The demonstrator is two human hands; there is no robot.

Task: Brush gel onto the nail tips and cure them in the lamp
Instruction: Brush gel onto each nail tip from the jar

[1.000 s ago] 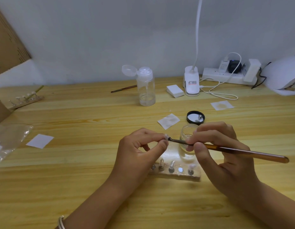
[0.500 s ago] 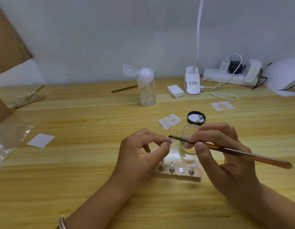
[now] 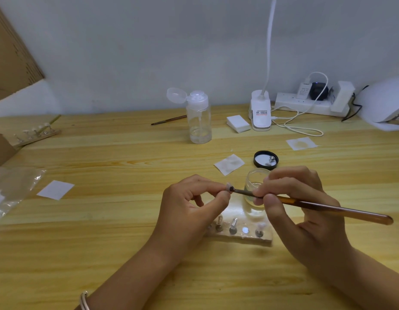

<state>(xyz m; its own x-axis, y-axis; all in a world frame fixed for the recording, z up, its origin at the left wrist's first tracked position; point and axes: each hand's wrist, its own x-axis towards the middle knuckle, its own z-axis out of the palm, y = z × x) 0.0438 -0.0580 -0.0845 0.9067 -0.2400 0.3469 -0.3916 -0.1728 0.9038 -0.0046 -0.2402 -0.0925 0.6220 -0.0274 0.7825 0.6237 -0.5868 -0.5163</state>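
Wooden tabletop (image 3: 104,220) — left hand (image 3: 189,209) pinches a nail tip (image 3: 228,187); right hand (image 3: 301,211) grips the gel brush (image 3: 317,205), bristles touching the tip — gel jar (image 3: 253,186) just behind.

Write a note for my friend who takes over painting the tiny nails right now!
Left grip: this hand pinches one nail tip, held up over the table.
Right grip: this hand holds the brush; its bristles touch that tip.
The open gel jar sits behind the brush, its black lid further back. The wooden stand in front holds more tips; one spot is empty.
Done: gel is going on this tip. I cannot tell if the others are coated.
Left: finish brushing, then cure in the white lamp, far right.
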